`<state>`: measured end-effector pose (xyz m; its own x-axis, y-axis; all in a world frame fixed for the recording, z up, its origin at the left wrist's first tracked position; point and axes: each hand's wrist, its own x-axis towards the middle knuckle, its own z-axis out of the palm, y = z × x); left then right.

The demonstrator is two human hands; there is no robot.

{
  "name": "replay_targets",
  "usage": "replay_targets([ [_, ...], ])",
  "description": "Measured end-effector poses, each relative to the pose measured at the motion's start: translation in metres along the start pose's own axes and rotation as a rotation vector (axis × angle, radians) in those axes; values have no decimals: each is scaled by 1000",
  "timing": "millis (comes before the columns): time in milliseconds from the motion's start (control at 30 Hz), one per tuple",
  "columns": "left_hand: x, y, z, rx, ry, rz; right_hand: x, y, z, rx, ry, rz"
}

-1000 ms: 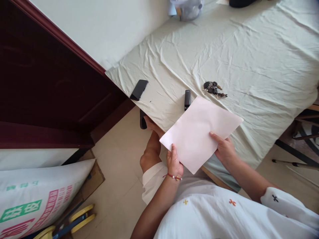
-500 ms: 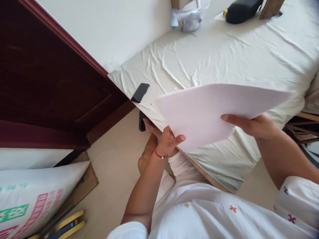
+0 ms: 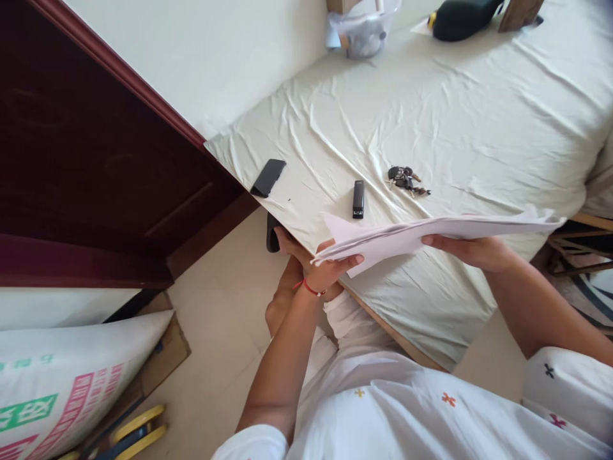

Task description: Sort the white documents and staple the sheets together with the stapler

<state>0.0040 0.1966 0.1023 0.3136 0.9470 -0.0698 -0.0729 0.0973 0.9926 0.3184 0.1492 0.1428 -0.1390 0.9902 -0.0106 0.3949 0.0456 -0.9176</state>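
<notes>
I hold a stack of white paper sheets (image 3: 431, 231) edge-on and nearly level above the near edge of the bed (image 3: 431, 115). My left hand (image 3: 330, 268), with a red bracelet at the wrist, grips the stack's left corner. My right hand (image 3: 469, 250) grips it from below on the right side. Behind the paper, on the pale sheet, lie a small black device (image 3: 358, 199) and a bunch of keys (image 3: 406, 180). A black phone (image 3: 268, 177) lies near the bed's left corner.
A dark wooden door or cabinet (image 3: 96, 179) stands at the left. A printed sack (image 3: 71, 383) lies at the lower left with yellow-handled tools (image 3: 129, 434). A clear plastic container (image 3: 364, 29) and a black object (image 3: 460, 19) sit at the bed's far side. My knee (image 3: 287, 300) is below the bed edge.
The paper was lifted off the bed and tilted up, then swung down to nearly level. My left hand shifted from the bottom edge to the left corner; keys and device show again.
</notes>
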Motion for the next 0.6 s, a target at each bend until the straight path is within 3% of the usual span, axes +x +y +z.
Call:
replay_targets([
  [67, 1, 8, 3, 51, -32, 23, 0, -1, -1, -50, -29, 21],
  [133, 0, 15, 10, 28, -40, 44, -3, -5, 0, -23, 46, 57],
  [200, -5, 18, 17, -40, -62, 24, -8, -10, 1, 83, 127, 68],
  [300, -19, 10, 27, -174, -120, -70, -19, -16, -1, 274, 131, 136],
  [400, -29, -7, 33, -197, -186, -174, -28, -12, -4, 417, 103, 353],
  [467, -28, -15, 35, -234, -165, -225, -33, -5, -3, 478, 40, 522],
  [600, -11, -11, 35, -474, -61, -153, -41, 9, 10, 601, -57, 745],
])
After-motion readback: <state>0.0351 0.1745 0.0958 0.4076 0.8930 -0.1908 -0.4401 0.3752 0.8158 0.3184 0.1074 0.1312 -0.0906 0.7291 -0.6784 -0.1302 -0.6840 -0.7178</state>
